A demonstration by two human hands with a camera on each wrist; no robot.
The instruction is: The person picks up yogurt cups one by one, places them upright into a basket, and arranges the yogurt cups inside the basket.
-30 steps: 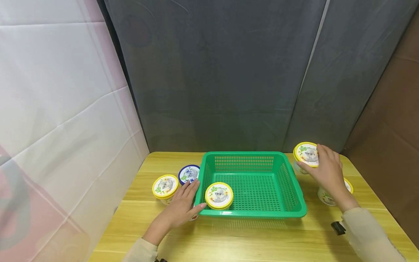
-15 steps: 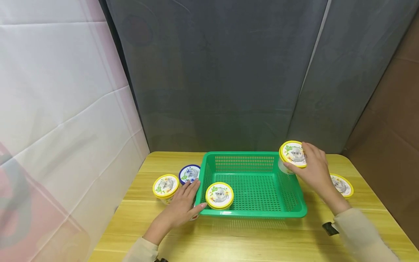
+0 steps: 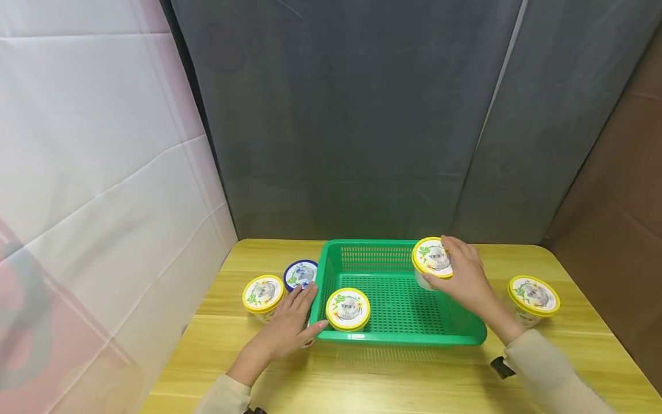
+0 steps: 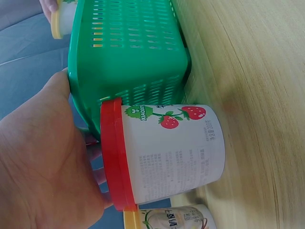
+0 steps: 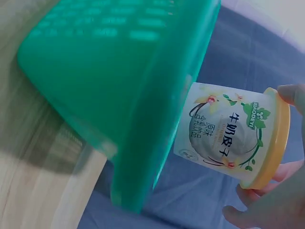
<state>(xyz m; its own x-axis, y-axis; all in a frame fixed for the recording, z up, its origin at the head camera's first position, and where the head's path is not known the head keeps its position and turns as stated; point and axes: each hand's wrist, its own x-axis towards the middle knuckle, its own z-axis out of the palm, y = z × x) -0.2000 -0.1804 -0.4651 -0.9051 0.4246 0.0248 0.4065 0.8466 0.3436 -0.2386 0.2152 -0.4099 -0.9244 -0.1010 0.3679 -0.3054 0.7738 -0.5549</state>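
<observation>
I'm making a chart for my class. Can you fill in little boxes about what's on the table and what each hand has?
Table: wooden table
Basket: green basket, one yellow-lid cup inside
Right hand: holds a yellow-lid cup over the basket
Left hand: rests on a red-lid strawberry cup beside the basket
Other cups: yellow-lid, blue-lid, yellow-lid

Yellow-lidded cup (image 3: 432, 260) upright over green basket (image 3: 398, 336), red-lidded cup (image 4: 162, 152) beside it
</observation>
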